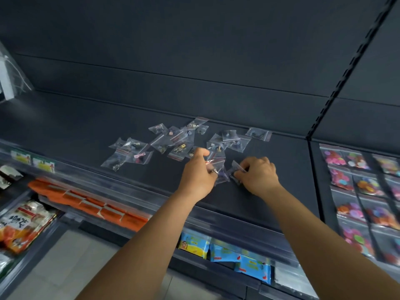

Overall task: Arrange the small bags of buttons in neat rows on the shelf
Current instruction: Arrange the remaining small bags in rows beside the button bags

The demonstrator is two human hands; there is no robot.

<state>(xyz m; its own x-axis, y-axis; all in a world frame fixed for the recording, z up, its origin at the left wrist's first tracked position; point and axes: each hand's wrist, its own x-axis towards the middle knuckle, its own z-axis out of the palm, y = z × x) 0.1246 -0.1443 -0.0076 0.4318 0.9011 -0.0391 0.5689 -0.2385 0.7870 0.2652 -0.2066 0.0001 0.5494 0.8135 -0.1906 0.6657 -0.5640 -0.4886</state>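
Observation:
Several small clear zip bags of buttons [171, 140] lie scattered in a loose heap on the dark shelf [86, 131], some overlapping. My left hand [198, 174] pinches one small bag [217, 164] near the heap's front edge. Right beside it, my right hand [258, 175] pinches another small bag [237, 169] against the shelf. The two held bags almost touch. One bag [258, 134] lies apart at the back right.
The neighbouring shelf on the right holds rows of bags with colourful buttons [363, 187]. Below are orange packets [86, 204], blue packets [227, 252] and snack bags [23, 224]. A clear plastic rail [227, 215] runs along the shelf's front edge.

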